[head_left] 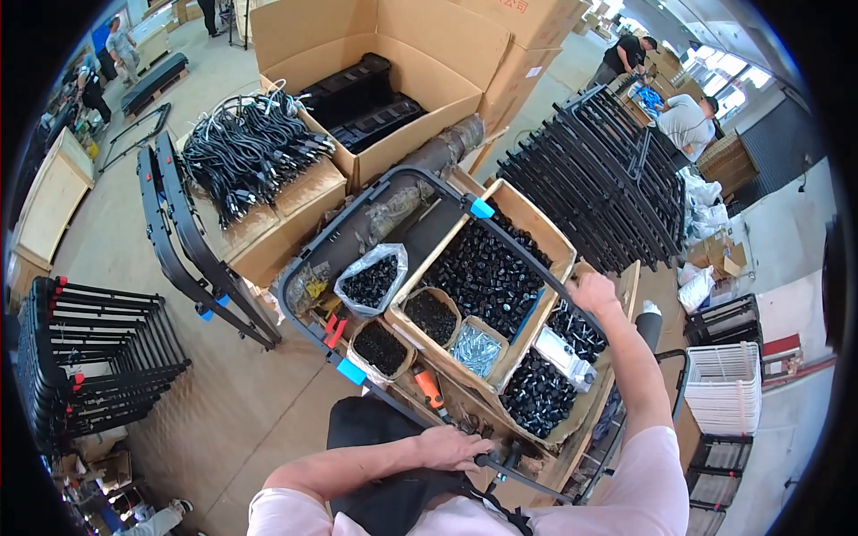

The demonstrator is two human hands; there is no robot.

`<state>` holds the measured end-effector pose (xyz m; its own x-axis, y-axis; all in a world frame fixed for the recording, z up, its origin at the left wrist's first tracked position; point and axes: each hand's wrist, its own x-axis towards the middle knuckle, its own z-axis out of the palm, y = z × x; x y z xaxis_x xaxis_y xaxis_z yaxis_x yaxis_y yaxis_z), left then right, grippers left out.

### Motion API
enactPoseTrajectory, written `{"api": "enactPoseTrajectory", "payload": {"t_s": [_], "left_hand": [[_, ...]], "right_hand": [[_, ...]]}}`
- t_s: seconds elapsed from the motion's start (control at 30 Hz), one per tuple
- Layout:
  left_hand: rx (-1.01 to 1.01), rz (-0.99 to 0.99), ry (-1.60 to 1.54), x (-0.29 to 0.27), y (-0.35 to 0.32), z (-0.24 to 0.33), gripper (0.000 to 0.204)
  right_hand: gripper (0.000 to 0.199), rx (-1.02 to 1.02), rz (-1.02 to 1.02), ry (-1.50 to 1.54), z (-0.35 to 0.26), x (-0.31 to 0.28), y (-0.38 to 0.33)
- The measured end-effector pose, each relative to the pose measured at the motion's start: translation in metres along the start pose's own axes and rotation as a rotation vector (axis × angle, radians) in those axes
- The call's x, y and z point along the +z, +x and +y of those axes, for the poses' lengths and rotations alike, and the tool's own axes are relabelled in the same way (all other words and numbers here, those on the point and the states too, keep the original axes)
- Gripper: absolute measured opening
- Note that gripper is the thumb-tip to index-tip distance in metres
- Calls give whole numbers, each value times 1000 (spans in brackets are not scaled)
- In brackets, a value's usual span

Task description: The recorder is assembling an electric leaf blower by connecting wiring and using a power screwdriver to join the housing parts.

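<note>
A black tubular metal frame (308,329) with rounded corners lies tilted across a workbench, over trays of small parts. Blue clips (351,371) are fitted on its tube. My right hand (594,293) is closed around the frame's right side, beside the large parts tray. At the near bar, my left hand (454,448) is closed over the tube, its fingers pointing right and partly hiding the bar. A small black knob shows by those fingertips. Close to the left hand lies an orange-handled tool (429,389); red-handled pliers (334,329) lie farther left.
Cardboard trays hold black plastic caps (487,268), silver screws (476,349) and black-headed bolts (538,393). A bag of black parts (371,279) stands left. Behind are bundled cables (255,147) and an open carton (447,76). Stacked frames (590,183) stand right; several people work farther off.
</note>
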<state>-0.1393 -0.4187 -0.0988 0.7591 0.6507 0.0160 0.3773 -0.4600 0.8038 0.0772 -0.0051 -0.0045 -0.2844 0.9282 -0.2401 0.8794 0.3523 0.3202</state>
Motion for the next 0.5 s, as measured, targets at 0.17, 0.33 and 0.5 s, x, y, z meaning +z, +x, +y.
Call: {"api": "enactPoseTrajectory", "payload": {"t_s": [0.17,0.33,0.5], "left_hand": [[89,11,13,1,-3,-3,42],[83,-50,5,-9,-3,-4,40],[83,-39,-22,-1,-6,0,42]], "right_hand": [[47,38,-41,-28,-2,-24,-25],[39,-139,-302,-308,15,-13,-4],[39,-45,-224,-164,21,1,-12]]}}
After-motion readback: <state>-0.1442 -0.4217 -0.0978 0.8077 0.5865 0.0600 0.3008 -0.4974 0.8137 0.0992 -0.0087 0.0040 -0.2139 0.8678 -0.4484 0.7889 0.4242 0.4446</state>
